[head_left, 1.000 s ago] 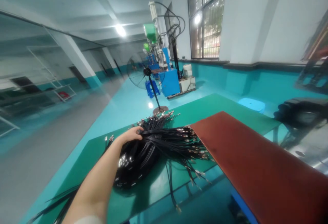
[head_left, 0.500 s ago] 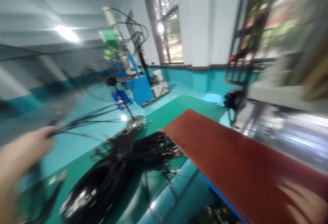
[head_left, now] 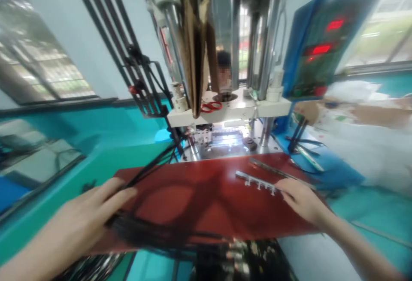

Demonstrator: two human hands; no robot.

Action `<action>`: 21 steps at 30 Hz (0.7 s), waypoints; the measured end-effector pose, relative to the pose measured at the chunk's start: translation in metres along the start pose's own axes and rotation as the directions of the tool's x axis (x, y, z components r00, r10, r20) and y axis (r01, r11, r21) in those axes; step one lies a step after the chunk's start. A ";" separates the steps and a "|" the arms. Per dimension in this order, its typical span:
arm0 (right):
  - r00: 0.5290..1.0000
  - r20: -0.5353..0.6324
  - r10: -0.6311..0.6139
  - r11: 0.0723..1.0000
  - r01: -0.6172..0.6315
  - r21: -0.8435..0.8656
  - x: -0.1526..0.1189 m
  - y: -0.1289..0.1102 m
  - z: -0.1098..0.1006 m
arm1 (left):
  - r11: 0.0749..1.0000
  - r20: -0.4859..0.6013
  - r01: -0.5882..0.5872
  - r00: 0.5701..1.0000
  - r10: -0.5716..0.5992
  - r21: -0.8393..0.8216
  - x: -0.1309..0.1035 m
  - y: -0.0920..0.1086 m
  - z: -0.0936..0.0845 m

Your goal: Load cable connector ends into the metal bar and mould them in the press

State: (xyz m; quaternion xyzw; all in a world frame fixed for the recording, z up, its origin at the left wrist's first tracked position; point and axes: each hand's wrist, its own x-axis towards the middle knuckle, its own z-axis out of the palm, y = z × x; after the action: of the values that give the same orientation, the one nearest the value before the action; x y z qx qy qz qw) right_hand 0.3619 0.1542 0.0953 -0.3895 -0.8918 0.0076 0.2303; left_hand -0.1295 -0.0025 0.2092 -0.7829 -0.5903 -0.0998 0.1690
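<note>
My left hand (head_left: 92,219) is closed around a bundle of black cables (head_left: 151,229), blurred, with metal ends at the lower middle; part of the bundle loops up over the red-brown board (head_left: 193,195). At the right of the board, my right hand (head_left: 299,197) pinches the end of a slim metal strip (head_left: 252,179) with several small prongs along its near side. Just behind that strip, a second, darker metal bar (head_left: 273,169) lies on the board.
A press machine (head_left: 228,109) with upright columns stands behind the board, red-handled scissors (head_left: 211,107) on its plate. A blue control box (head_left: 322,45) with red displays is at right, above white sacks (head_left: 370,143). Green bench (head_left: 96,156) extends left.
The view has swung right from the green bench to the press. My left hand has brought the cables over the board; my right hand, earlier blurred over the board, now grips the metal strip.
</note>
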 end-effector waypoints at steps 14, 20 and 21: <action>0.963 0.133 0.234 0.941 -0.190 -0.281 -0.007 -0.013 -0.003 | 0.982 0.532 -0.152 0.825 0.191 -0.116 0.089 0.080 0.110; 0.829 0.324 0.455 0.866 -0.328 -0.377 0.026 -0.021 -0.011 | 0.809 0.172 -0.266 0.897 0.407 -0.524 0.167 0.183 0.117; 0.823 0.332 0.461 0.866 -0.335 -0.370 0.030 -0.020 -0.011 | 0.835 0.159 -0.270 0.909 0.385 -0.479 0.179 0.197 0.130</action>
State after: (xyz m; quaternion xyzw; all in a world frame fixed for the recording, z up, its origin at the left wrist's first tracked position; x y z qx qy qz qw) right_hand 0.3347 0.1599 0.1211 -0.5883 -0.8081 0.0042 -0.0297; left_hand 0.1043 0.1584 0.1239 -0.8967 -0.4238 -0.1030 -0.0756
